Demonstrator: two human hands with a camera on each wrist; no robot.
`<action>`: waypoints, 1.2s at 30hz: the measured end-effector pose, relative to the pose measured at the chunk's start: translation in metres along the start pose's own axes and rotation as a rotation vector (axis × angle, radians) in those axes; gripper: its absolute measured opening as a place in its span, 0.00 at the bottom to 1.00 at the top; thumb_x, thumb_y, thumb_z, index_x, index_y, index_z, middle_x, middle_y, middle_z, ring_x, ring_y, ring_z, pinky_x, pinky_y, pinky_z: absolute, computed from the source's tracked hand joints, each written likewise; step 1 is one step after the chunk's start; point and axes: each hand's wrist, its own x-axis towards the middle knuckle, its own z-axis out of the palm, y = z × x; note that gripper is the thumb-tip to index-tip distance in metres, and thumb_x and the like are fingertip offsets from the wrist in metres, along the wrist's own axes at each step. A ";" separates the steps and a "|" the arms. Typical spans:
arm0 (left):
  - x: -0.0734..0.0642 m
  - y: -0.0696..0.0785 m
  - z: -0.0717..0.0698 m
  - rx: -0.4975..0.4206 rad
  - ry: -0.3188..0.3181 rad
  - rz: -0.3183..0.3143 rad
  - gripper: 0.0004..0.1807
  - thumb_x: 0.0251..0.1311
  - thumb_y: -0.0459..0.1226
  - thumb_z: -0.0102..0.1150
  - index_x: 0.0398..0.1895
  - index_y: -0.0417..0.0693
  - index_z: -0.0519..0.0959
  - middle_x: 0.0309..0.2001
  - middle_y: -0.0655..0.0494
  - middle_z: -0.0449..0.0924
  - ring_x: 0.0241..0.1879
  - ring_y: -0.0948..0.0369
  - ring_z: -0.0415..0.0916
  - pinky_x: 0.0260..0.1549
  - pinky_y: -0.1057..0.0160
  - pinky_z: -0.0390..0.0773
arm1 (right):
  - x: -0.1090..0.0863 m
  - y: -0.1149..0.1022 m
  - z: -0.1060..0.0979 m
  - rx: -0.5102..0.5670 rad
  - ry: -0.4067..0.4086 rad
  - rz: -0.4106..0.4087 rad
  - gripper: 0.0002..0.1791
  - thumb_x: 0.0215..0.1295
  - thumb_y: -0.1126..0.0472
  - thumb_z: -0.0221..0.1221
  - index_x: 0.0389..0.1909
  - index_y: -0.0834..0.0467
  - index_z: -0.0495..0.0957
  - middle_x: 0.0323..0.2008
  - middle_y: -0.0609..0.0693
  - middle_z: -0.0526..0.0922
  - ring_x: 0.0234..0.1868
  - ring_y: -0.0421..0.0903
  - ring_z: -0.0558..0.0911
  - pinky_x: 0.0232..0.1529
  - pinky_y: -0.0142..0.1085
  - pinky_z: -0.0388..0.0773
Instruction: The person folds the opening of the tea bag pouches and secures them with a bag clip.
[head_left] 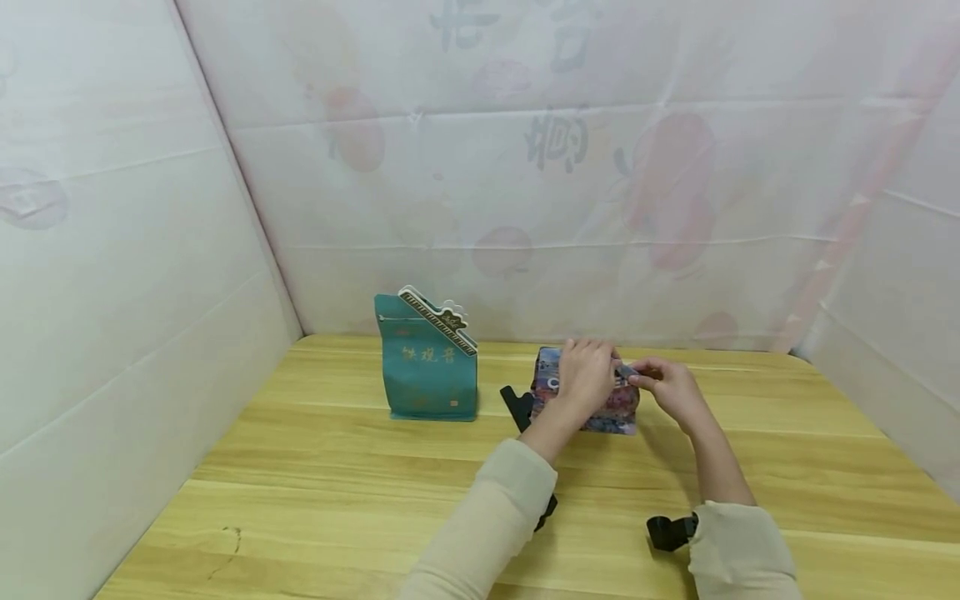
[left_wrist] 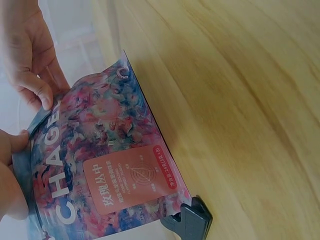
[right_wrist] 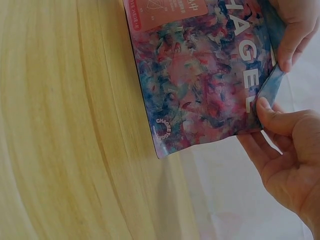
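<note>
A tea pouch point(head_left: 585, 412) with a pink and blue painted print and white lettering stands on the table. My left hand point(head_left: 588, 371) grips its folded top edge, fingers over the fold and thumb showing in the left wrist view. At the pouch's top right corner, my right hand point(head_left: 672, 392) pinches a slanted flap of the fold between thumb and fingers, plainly seen in the right wrist view. Beside the pouch's lower left corner is a black clip point(head_left: 517, 408); the left wrist view shows this clip point(left_wrist: 194, 220) up against the corner, partly cut off.
A teal pouch point(head_left: 429, 375) stands upright to the left, with a decorated ruler-like clip point(head_left: 438, 321) set aslant across its top right corner. The wooden table point(head_left: 300, 500) meets pale cloth walls point(head_left: 420, 192) at the back and sides. Black wrist mounts hang below both sleeves.
</note>
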 end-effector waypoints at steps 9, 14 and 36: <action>-0.001 0.000 0.001 0.000 0.058 -0.012 0.07 0.64 0.49 0.51 0.32 0.68 0.80 0.33 0.75 0.76 0.37 0.72 0.69 0.37 0.72 0.61 | 0.000 0.001 -0.001 0.007 -0.018 -0.009 0.12 0.66 0.65 0.54 0.44 0.70 0.75 0.41 0.62 0.79 0.43 0.57 0.76 0.44 0.48 0.73; -0.004 0.000 0.002 0.007 0.095 0.001 0.07 0.64 0.49 0.51 0.34 0.66 0.80 0.35 0.73 0.77 0.40 0.71 0.70 0.37 0.71 0.61 | 0.001 0.001 -0.001 0.023 -0.028 0.005 0.13 0.66 0.65 0.54 0.45 0.71 0.75 0.42 0.62 0.78 0.45 0.57 0.76 0.45 0.48 0.72; -0.007 -0.013 -0.003 -0.054 0.124 0.002 0.13 0.63 0.52 0.50 0.33 0.61 0.82 0.32 0.69 0.79 0.35 0.69 0.72 0.36 0.71 0.64 | 0.001 -0.001 -0.003 0.022 -0.049 0.022 0.15 0.67 0.62 0.53 0.47 0.71 0.74 0.44 0.64 0.77 0.46 0.58 0.75 0.47 0.50 0.70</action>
